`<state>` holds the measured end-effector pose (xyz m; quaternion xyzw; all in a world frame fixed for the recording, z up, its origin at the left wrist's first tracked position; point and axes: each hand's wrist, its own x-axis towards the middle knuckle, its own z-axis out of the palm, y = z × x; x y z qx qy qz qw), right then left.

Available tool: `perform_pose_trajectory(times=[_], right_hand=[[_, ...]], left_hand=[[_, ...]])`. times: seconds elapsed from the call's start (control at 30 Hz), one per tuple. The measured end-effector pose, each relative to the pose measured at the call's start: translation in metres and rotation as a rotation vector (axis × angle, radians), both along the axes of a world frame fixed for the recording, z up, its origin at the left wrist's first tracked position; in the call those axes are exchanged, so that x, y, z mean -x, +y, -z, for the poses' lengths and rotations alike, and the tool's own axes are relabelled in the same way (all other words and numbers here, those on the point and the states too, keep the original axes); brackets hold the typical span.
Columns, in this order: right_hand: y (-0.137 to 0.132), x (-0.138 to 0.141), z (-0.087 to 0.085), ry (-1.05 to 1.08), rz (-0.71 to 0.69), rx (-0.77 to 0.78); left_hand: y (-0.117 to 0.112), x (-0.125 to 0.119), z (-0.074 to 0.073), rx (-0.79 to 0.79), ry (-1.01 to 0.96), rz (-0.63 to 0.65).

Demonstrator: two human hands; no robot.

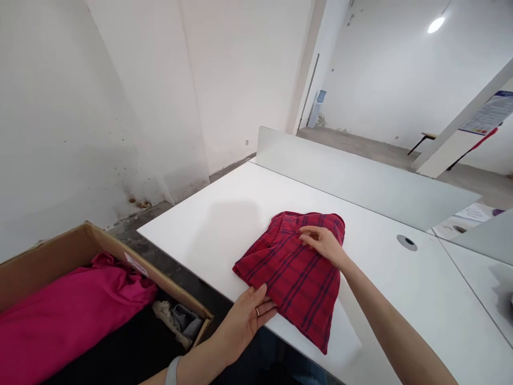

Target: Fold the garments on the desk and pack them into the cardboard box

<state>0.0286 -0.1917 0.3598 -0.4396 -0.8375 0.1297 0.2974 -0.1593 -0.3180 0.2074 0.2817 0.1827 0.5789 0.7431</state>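
A red plaid shirt [288,267] with dark blue lines lies folded on the white table, its near hem along the table's front edge. My left hand [244,321], with a ring on one finger and a pale band at the wrist, is at this hem. Its thumb rests by the cloth and its fingers stretch along the edge, apart from the thumb. Over the upper part of the shirt is my right hand [323,243], palm down, its fingers loosely bent and apart, fingertips at the cloth near a small fold. Neither hand visibly grips the fabric.
Left of the table stands an open cardboard box [150,286] with a bright pink garment [84,310], black cloth [120,342] and grey items. A frosted divider [352,176] runs along the table's far side. A round cable hole [407,243] is at the right.
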Motion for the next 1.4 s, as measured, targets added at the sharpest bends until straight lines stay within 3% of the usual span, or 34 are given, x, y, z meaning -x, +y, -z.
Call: perform_pose_trajectory(times=[0.07,0.13,0.3,0.43,0.53,0.63,0.73,0.83,1.03,1.17,1.3,1.4], right_hand=[[0.017,-0.019,-0.008,-0.126,0.118,-0.314],[0.031,-0.030,-0.013,-0.251,0.175,-0.482],[0.055,-0.026,-0.010,-0.489,0.142,-0.543],[0.066,-0.016,-0.011,-0.672,0.166,-0.431],[0.067,-0.003,-0.016,-0.603,0.115,-0.460],[0.068,0.019,-0.017,-0.477,-0.018,-0.480],[0.071,0.041,-0.016,-0.488,-0.141,-0.419],[0.077,0.054,-0.016,-0.425,-0.190,-0.420],[0.097,0.057,0.003,-0.298,-0.026,-0.511],[0.097,0.053,0.014,-0.296,0.037,-0.511],[0.084,0.025,-0.008,-0.213,0.036,-0.627],[0.079,-0.014,-0.029,-0.218,0.214,-0.642]], left_hand=[[0.004,0.001,-0.007,0.107,-0.059,0.016],[0.008,-0.001,-0.011,0.150,-0.075,0.053],[0.004,-0.002,-0.007,0.125,0.029,0.122],[-0.003,0.017,0.005,0.153,0.129,0.111],[-0.005,0.039,0.007,0.155,0.230,0.010],[-0.003,0.054,-0.001,0.085,0.370,-0.123],[0.003,0.055,-0.009,0.003,0.483,-0.219],[0.013,0.048,-0.007,-0.092,0.549,-0.274],[0.028,0.048,0.011,-0.172,0.746,-0.300],[0.029,0.058,0.010,-0.197,0.879,-0.340],[0.027,0.069,0.006,-0.304,1.137,-0.556],[0.028,0.072,0.003,-0.324,1.251,-0.725]])
